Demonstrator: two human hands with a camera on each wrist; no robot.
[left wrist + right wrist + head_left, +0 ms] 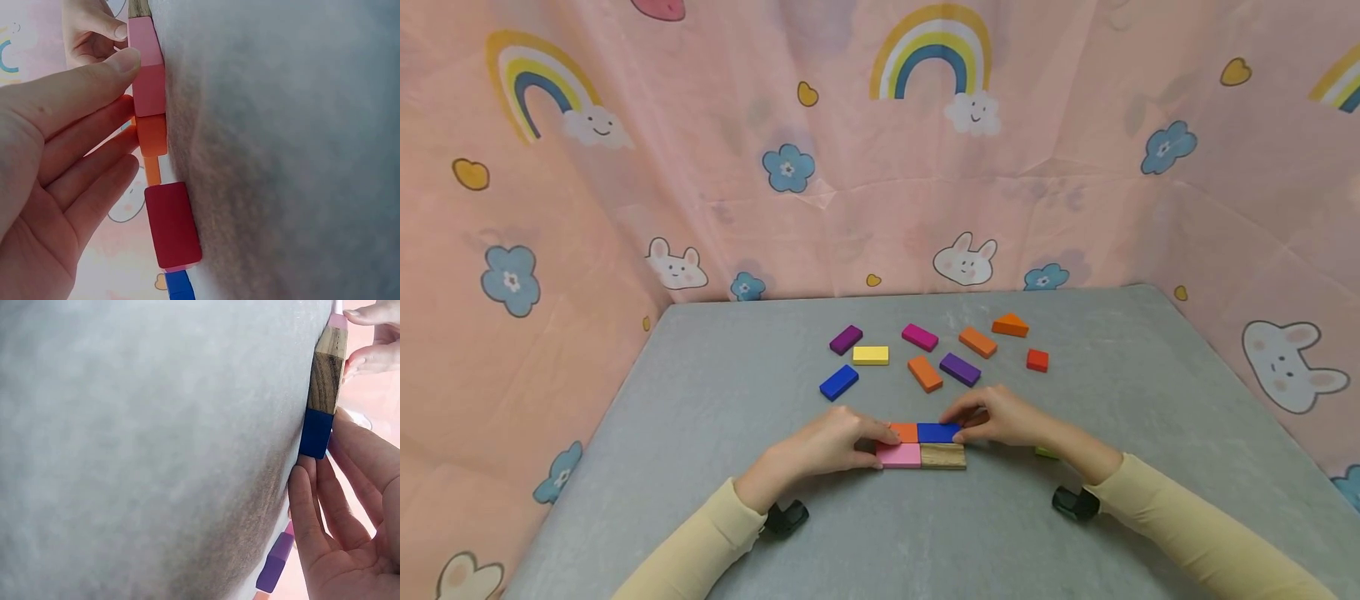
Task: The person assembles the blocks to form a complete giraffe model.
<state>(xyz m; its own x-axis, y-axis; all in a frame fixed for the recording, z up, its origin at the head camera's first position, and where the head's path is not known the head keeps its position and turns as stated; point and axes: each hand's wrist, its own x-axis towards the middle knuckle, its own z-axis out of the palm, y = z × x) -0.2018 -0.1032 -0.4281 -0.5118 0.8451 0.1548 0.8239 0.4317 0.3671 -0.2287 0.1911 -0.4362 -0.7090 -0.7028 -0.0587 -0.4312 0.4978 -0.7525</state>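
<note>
On the grey table a pink block (899, 456) and a wood-grain block (943, 456) lie end to end. Behind them an orange block (906, 432) and a blue block (937, 432) form a second row, touching the first. My left hand (829, 437) is at the left end, its thumb against the pink block (150, 90) and fingertips by the orange block (152, 134), fingers nearly straight. At the right end my right hand (1006, 419) pinches the blue block (315, 434), its thumb at the near right corner and a finger along the far edge.
Loose blocks lie behind the rows, among them yellow (871, 356), blue (838, 382), purple (960, 369), magenta (920, 337), a red cube (1037, 360) and an orange triangle (1011, 325). A green block (1047, 453) is partly hidden under the right forearm. A patterned pink curtain (865, 225) hangs behind the table.
</note>
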